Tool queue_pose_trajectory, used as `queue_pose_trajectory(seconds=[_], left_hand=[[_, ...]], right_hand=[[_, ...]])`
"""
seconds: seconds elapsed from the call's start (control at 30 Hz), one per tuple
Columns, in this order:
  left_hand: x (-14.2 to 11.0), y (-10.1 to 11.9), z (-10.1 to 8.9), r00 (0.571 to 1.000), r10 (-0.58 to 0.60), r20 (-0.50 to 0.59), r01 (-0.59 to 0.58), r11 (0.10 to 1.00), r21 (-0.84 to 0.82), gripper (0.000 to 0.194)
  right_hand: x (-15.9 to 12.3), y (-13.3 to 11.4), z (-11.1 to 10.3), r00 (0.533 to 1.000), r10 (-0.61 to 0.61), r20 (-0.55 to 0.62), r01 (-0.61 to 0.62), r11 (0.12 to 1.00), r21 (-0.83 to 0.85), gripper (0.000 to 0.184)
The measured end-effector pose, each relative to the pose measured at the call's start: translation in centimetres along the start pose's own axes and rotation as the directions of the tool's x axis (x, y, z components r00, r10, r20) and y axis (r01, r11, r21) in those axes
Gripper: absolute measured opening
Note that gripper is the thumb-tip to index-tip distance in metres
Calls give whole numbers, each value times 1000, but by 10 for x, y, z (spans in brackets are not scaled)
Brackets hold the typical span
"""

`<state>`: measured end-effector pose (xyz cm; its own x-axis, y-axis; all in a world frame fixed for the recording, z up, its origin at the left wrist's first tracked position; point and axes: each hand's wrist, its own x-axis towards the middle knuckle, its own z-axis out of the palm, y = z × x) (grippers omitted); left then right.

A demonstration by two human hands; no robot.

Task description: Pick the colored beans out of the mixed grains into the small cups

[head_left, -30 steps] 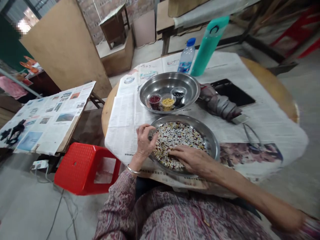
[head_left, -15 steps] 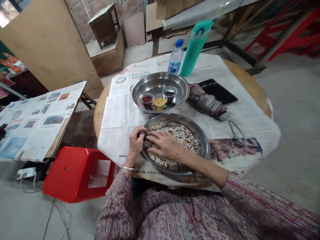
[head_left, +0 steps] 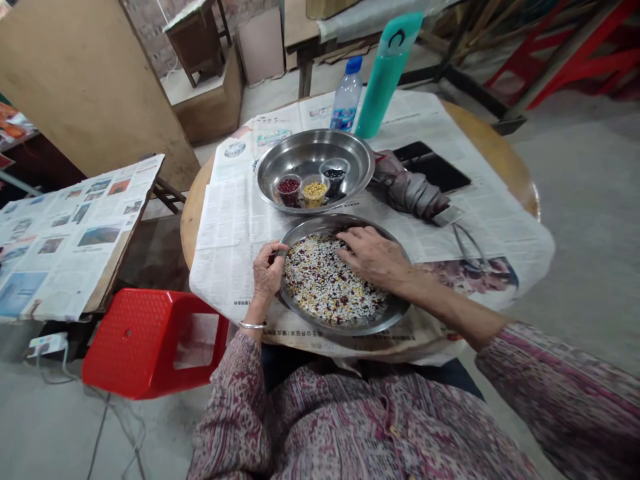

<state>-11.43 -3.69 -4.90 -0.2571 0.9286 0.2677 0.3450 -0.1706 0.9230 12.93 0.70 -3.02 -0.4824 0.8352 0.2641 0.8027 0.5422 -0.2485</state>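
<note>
My left hand (head_left: pixel 269 270) grips the left rim of the near steel basin (head_left: pixel 400 313), thumb and fingers closed on the edge. A layer of mixed white, yellow, dark red and black grains and beans (head_left: pixel 333 280) covers the basin's bottom. Over its upper right part lies my right hand (head_left: pixel 375 257), palm down, fingers stretched out and touching the mix. Just behind stands a second steel basin (head_left: pixel 315 143). Inside it are a clear cup of red beans (head_left: pixel 289 190), a cup of yellow beans (head_left: pixel 315 193) and a cup of black beans (head_left: pixel 335 175).
On the newspaper-covered round table (head_left: pixel 220 220) stand a water bottle (head_left: pixel 347 97) and a tall teal bottle (head_left: pixel 389 77). A folded grey umbrella (head_left: pixel 413 192) and a black tablet-like object (head_left: pixel 435 167) lie at right. A red stool (head_left: pixel 130 347) stands at left beside another newspaper-covered table (head_left: pixel 75 240).
My right hand has swept from the basin's left side to its upper right, uncovering the mix on the left. My left hand stays at the left rim. The view has shifted slightly.
</note>
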Motion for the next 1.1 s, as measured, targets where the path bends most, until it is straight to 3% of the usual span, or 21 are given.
queue_pose_trajectory(seconds=[0.1,0.2,0.33,0.5,0.57,0.63,0.77,0.83,0.9,0.97,1.1], left_hand=[[0,0,-1,1000,-2,6,2,1000,0,21],[0,0,-1,1000,14,5,-14,1000,-12,21],[0,-1,0,999,38,-5,-38,999,-27,22],[-1,0,0,1000,20,11,-20,1000,-4,22],[-1,1,0,1000,10,11,-10,1000,0,22],[-1,2,0,1000,-3,8,3,1000,2,22],[-1,4,-1,1000,-16,8,16,1000,0,21],[-1,4,-1,1000,-10,12,10,1000,-2,20],[-1,4,-1,1000,-2,12,2,1000,-12,18],[-1,4,-1,1000,0,14,0,1000,-15,18],[0,3,0,1000,0,17,0,1000,8,22]], right_hand=[[1,-24,2,995,-24,98,17,997,70,29],[-6,-40,-5,955,-192,225,144,966,215,15],[-33,-39,-24,882,-401,247,302,884,356,14],[-60,-28,-29,824,-483,294,373,855,360,20],[-58,-27,-23,837,-464,290,368,870,330,24],[-48,-26,-15,880,-406,246,333,898,290,29],[-13,-25,-4,971,-196,139,174,973,153,34],[4,-28,-1,990,-71,120,62,995,78,33],[13,-36,4,993,-23,117,16,998,63,38],[15,-49,8,987,-112,116,96,986,137,42],[4,-67,8,908,-377,183,315,903,294,18]])
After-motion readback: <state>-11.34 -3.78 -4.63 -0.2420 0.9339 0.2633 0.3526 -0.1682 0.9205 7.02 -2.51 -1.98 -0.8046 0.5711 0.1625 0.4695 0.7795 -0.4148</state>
